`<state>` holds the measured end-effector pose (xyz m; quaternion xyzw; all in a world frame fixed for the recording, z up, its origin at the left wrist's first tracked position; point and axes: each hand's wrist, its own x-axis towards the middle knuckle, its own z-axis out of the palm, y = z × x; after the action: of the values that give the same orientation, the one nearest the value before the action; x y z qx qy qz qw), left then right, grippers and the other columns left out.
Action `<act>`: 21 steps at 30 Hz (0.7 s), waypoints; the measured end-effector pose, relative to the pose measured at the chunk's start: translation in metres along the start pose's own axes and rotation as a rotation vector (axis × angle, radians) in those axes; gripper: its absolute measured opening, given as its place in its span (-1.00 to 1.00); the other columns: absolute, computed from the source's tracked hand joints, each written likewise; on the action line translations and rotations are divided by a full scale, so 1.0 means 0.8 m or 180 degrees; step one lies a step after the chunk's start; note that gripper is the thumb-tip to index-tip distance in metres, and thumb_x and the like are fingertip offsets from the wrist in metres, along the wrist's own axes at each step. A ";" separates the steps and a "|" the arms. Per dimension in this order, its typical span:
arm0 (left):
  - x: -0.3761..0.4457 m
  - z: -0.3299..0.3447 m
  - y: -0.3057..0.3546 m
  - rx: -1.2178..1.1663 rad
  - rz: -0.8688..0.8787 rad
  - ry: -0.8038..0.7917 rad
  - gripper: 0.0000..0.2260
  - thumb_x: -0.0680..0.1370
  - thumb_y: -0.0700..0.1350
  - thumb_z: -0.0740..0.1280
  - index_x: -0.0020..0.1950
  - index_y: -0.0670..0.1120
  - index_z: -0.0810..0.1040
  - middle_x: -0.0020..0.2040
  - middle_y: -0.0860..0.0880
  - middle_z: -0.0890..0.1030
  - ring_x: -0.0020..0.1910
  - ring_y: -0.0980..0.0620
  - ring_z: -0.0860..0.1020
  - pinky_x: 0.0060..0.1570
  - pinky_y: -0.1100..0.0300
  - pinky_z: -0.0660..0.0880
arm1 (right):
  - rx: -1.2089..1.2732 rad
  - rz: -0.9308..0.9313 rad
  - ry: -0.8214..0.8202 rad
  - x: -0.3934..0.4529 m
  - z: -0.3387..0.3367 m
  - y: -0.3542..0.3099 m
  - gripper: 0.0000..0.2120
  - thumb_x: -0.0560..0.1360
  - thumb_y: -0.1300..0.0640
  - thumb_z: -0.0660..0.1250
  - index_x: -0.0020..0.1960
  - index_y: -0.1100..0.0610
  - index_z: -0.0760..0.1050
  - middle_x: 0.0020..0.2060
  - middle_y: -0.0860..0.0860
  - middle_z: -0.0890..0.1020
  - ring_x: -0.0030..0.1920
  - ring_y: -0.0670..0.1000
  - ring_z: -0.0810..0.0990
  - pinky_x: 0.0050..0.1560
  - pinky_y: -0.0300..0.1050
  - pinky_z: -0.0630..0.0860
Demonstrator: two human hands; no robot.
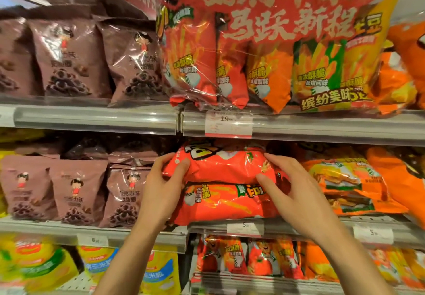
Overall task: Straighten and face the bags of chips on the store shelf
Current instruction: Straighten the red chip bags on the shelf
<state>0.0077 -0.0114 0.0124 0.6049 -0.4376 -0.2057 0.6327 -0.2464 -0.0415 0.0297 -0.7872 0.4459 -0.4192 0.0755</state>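
Both hands grip the top red bag (220,163) on the middle shelf (299,225): left hand (161,186) at its left end, right hand (289,189) at its right. It lies on another red bag (225,202).

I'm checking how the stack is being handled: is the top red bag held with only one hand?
No: the left hand grips the top red bag at its left end and the right hand at its right end.

Both hands, left (161,189) and right (289,189), grip the upper red chip bag (220,166).
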 end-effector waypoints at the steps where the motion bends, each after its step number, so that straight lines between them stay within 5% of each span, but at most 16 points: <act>1: -0.001 -0.002 0.002 -0.0331 -0.0110 0.0049 -0.65 0.54 0.12 0.40 0.29 0.08 0.51 0.07 0.09 0.62 -0.12 0.16 0.68 -0.14 0.21 0.56 | -0.0029 -0.0085 0.0032 -0.001 0.001 -0.004 -0.52 0.55 -0.14 0.30 0.42 -0.03 0.42 0.25 -0.20 0.47 0.25 -0.23 0.42 0.21 -0.45 0.27; 3: -0.002 -0.007 0.002 -0.1050 -0.0372 0.0130 -0.59 0.50 0.04 0.48 0.31 0.06 0.50 0.15 -0.05 0.63 -0.06 0.07 0.71 -0.14 0.15 0.65 | -0.0032 -0.0252 -0.0013 -0.004 0.007 -0.013 -0.55 0.54 -0.12 0.32 0.39 -0.02 0.45 0.23 -0.18 0.48 0.26 -0.18 0.45 0.28 -0.25 0.35; 6: -0.006 -0.009 0.001 -0.1803 -0.0511 0.0338 -0.44 0.48 -0.14 0.52 0.41 0.03 0.37 0.15 -0.06 0.59 0.05 -0.05 0.69 -0.10 0.11 0.68 | -0.0045 -0.0375 -0.0182 -0.011 0.019 -0.026 -0.54 0.53 -0.16 0.31 0.39 -0.06 0.43 0.23 -0.21 0.44 0.27 -0.19 0.42 0.28 -0.24 0.32; 13: 0.002 -0.025 -0.006 -0.2014 -0.0440 0.0766 -0.27 0.46 -0.23 0.53 0.50 0.10 0.22 0.23 -0.12 0.58 0.09 -0.06 0.67 -0.02 0.02 0.65 | -0.0183 -0.0435 -0.0634 -0.007 0.027 -0.044 -0.42 0.49 -0.37 0.18 0.45 -0.19 0.28 0.43 -0.25 0.22 0.44 -0.18 0.26 0.35 -0.25 0.22; 16: 0.008 -0.039 -0.013 -0.2087 -0.0492 0.0810 -0.23 0.47 -0.25 0.51 0.52 0.15 0.18 0.30 -0.22 0.57 0.06 -0.08 0.65 -0.23 0.16 0.63 | -0.0375 -0.0293 -0.1052 0.005 0.025 -0.059 -0.18 0.38 -0.53 0.12 0.53 -0.26 0.00 0.57 -0.18 0.02 0.55 -0.13 0.05 0.51 -0.14 0.07; 19: 0.014 -0.049 -0.018 -0.2371 -0.0600 0.0712 -0.32 0.48 -0.27 0.49 0.48 0.05 0.24 0.01 -0.22 0.57 -0.20 -0.01 0.55 -0.38 0.25 0.48 | -0.0557 -0.0244 -0.1553 0.019 0.031 -0.071 0.01 0.29 -0.60 0.14 0.55 -0.27 -0.25 0.58 -0.16 -0.15 0.55 -0.18 -0.20 0.57 -0.03 -0.18; 21: 0.014 -0.051 -0.021 -0.2517 -0.0610 0.0562 -0.58 0.48 -0.24 0.49 0.25 -0.11 0.40 -0.22 -0.13 0.52 -0.36 0.05 0.44 -0.41 0.25 0.32 | -0.0601 -0.0365 -0.1563 0.023 0.041 -0.075 0.06 0.28 -0.61 0.16 0.56 -0.24 -0.29 0.59 -0.13 -0.13 0.56 -0.14 -0.20 0.57 0.02 -0.20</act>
<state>0.0508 0.0000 0.0045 0.3686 -0.2106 -0.3632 0.8294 -0.1793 -0.0284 0.0493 -0.8928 0.4061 -0.1758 0.0838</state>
